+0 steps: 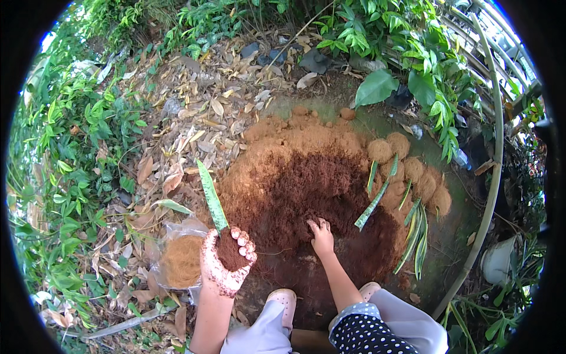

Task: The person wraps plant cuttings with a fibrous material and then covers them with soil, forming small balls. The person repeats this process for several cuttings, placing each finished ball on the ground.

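My left hand (227, 261), spotted with soil, cups a clump of dark moist soil or coir (231, 251) around the base of an upright variegated snake plant leaf (212, 194). My right hand (322, 235) has its fingertips in the dark brown heap (309, 194); whether they grip any of it is hidden. Lighter, drier coir-like material (274, 141) rims the heap's far side. Right of the heap lie several round fibre balls (414, 169), with cut snake plant leaves (376, 201) on and beside them. More long yellow-edged leaves (420, 243) rest below.
A clear plastic bag of tan fibre (182, 261) stands left of my left hand. Dry leaves (199, 115) cover the ground beyond it. A curved pole (491, 177), a white pot (497, 261) and a plastic bottle (462, 158) are at right. My clogs (285, 303) are at the near edge.
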Motion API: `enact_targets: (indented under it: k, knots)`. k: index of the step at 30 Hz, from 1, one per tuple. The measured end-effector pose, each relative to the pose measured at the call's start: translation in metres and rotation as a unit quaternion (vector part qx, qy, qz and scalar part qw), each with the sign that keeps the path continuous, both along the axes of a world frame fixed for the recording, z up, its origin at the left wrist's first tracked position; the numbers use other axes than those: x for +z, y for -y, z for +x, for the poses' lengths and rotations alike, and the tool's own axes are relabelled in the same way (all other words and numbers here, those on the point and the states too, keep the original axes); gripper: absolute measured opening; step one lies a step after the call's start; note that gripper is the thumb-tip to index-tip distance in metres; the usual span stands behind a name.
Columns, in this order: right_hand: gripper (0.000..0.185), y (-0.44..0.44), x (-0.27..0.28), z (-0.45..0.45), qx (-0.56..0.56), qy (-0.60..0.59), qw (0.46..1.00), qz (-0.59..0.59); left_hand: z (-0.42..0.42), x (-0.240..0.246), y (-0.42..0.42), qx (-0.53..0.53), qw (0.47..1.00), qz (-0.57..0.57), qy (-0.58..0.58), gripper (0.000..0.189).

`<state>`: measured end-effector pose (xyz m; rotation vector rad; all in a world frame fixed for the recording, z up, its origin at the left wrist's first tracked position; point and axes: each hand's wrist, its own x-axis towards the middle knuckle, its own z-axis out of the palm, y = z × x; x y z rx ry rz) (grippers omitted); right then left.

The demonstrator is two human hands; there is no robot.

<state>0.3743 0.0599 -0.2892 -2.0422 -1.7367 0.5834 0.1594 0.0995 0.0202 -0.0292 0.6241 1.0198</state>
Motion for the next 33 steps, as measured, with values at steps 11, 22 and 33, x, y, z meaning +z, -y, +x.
enact_targets:
  k: [11,22,33]
  knots:
    - [0.091,-0.016,0.038,-0.027,0.008,-0.073,0.988,-0.136,-0.001,0.003,0.001,0.010,1.000,-0.012,0.007,0.030]
    - [0.056,0.031,-0.011,0.013,0.186,0.273,0.941,-0.073,-0.009,0.001,0.004,0.007,1.000,0.008,0.008,0.029]
    - [0.052,-0.024,0.007,-0.003,-0.114,0.055,0.991,0.045,-0.006,0.001,0.004,0.012,1.000,0.001,-0.001,0.030]
